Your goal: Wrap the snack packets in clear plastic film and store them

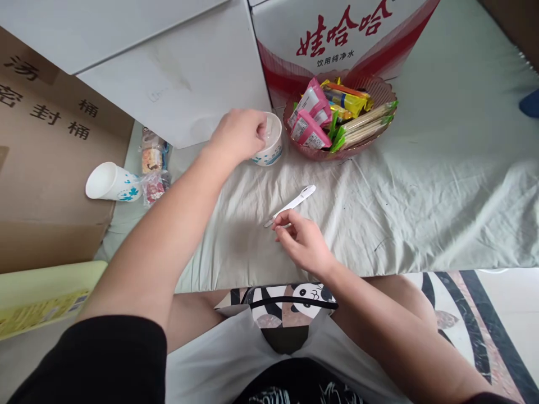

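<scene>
Left hand (246,132): over the mouth of the upright cup (269,156), fingers bent down at the rim; whether they pinch anything, cannot tell. Right hand (305,244): at about 5 o'clock from that cup, fingers loosely curled, thumb and index tips close together, beside the lower end of the white tool (301,197). Contact with it, cannot tell. Tool lies on the cloth (425,219), slanting from 2 to 8 o'clock. Bowl (290,137) of wrapped snacks (357,120) just beside the cup, at 3 o'clock. Second cup (120,184) lies on its side, well apart, between 8 and 9 o'clock; small packets (154,160) near its mouthless end. Printed box (290,36) stands at 12 o'clock from the bowl.
</scene>
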A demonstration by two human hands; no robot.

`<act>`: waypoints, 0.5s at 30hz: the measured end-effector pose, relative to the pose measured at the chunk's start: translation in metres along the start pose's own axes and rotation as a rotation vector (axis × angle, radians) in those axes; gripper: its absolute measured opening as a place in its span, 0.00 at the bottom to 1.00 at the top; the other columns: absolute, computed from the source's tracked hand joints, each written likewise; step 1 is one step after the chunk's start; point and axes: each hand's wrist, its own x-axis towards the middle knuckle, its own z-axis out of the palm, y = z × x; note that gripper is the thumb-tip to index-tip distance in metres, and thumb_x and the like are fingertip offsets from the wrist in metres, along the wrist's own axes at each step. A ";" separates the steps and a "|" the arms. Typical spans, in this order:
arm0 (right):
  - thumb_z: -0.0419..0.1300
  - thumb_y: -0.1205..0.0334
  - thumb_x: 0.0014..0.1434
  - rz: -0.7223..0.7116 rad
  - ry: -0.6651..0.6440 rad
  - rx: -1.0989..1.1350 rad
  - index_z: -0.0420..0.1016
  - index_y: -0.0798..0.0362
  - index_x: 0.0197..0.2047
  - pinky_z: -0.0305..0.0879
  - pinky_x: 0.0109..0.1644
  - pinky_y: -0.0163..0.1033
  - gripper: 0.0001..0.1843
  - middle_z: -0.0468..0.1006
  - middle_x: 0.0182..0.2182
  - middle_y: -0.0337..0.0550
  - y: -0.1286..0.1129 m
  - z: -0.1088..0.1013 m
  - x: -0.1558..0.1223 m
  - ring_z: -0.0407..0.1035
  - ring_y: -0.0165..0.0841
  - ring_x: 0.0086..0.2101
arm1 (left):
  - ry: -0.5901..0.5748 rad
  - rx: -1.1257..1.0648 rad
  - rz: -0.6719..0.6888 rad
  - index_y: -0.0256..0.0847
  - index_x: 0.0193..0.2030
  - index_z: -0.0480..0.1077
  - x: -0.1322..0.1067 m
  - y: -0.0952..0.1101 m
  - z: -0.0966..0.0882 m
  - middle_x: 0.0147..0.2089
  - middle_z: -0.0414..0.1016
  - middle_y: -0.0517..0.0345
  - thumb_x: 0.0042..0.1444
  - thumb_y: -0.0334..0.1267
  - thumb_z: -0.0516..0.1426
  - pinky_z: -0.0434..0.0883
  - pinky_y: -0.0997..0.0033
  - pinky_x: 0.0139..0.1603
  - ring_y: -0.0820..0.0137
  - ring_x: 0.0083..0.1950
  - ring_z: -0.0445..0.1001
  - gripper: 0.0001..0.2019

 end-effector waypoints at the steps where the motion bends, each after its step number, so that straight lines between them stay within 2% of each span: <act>1: 0.54 0.58 0.64 0.002 -0.001 -0.007 0.68 0.48 0.42 0.67 0.36 0.38 0.05 0.80 0.35 0.40 0.001 0.000 0.001 0.76 0.33 0.32 | -0.112 0.048 -0.026 0.40 0.33 0.75 0.010 0.004 0.002 0.34 0.73 0.57 0.44 0.23 0.62 0.68 0.60 0.60 0.56 0.51 0.76 0.10; 3: 0.54 0.61 0.64 -0.001 -0.007 -0.035 0.68 0.47 0.41 0.67 0.38 0.38 0.04 0.79 0.34 0.39 0.001 0.000 0.001 0.76 0.33 0.33 | -0.338 0.105 -0.062 0.38 0.34 0.77 0.023 0.007 0.001 0.33 0.72 0.59 0.43 0.23 0.62 0.67 0.61 0.60 0.57 0.50 0.77 0.11; 5: 0.53 0.65 0.63 -0.024 -0.023 -0.082 0.69 0.48 0.40 0.65 0.39 0.38 0.05 0.79 0.33 0.38 -0.001 0.002 0.001 0.75 0.33 0.34 | -0.524 0.075 -0.092 0.35 0.35 0.79 0.030 0.008 -0.004 0.30 0.70 0.61 0.46 0.22 0.59 0.68 0.64 0.57 0.65 0.43 0.77 0.11; 6: 0.53 0.67 0.62 -0.043 -0.031 -0.109 0.70 0.48 0.39 0.65 0.39 0.38 0.07 0.79 0.33 0.38 -0.003 0.003 0.001 0.75 0.33 0.34 | -0.577 0.031 -0.107 0.34 0.36 0.80 0.033 0.008 -0.007 0.29 0.70 0.62 0.48 0.21 0.57 0.69 0.65 0.54 0.69 0.39 0.75 0.12; 8: 0.52 0.70 0.61 -0.078 -0.050 -0.157 0.71 0.48 0.39 0.63 0.40 0.38 0.09 0.79 0.34 0.39 -0.007 0.005 0.001 0.73 0.33 0.33 | -0.603 -0.012 -0.123 0.32 0.38 0.80 0.038 0.006 -0.011 0.27 0.70 0.62 0.50 0.19 0.56 0.69 0.67 0.49 0.74 0.32 0.71 0.13; 10: 0.52 0.71 0.62 -0.094 -0.060 -0.189 0.72 0.49 0.40 0.63 0.41 0.38 0.10 0.80 0.36 0.40 -0.010 0.006 0.003 0.72 0.33 0.34 | -0.576 0.064 -0.100 0.32 0.37 0.81 0.044 0.005 -0.009 0.24 0.71 0.62 0.51 0.20 0.59 0.69 0.68 0.47 0.75 0.29 0.67 0.11; 13: 0.52 0.71 0.62 -0.102 -0.072 -0.211 0.74 0.50 0.41 0.64 0.43 0.39 0.11 0.81 0.40 0.43 -0.014 0.006 0.005 0.73 0.34 0.37 | -0.568 0.226 -0.087 0.33 0.34 0.81 0.054 0.005 0.002 0.19 0.68 0.65 0.48 0.21 0.63 0.68 0.68 0.45 0.74 0.26 0.63 0.08; 15: 0.52 0.71 0.62 -0.113 -0.085 -0.224 0.75 0.50 0.42 0.64 0.44 0.39 0.12 0.82 0.42 0.44 -0.014 0.005 0.006 0.74 0.35 0.39 | -0.592 0.215 -0.148 0.34 0.37 0.81 0.058 0.006 0.011 0.20 0.69 0.65 0.48 0.21 0.64 0.68 0.70 0.44 0.74 0.26 0.65 0.10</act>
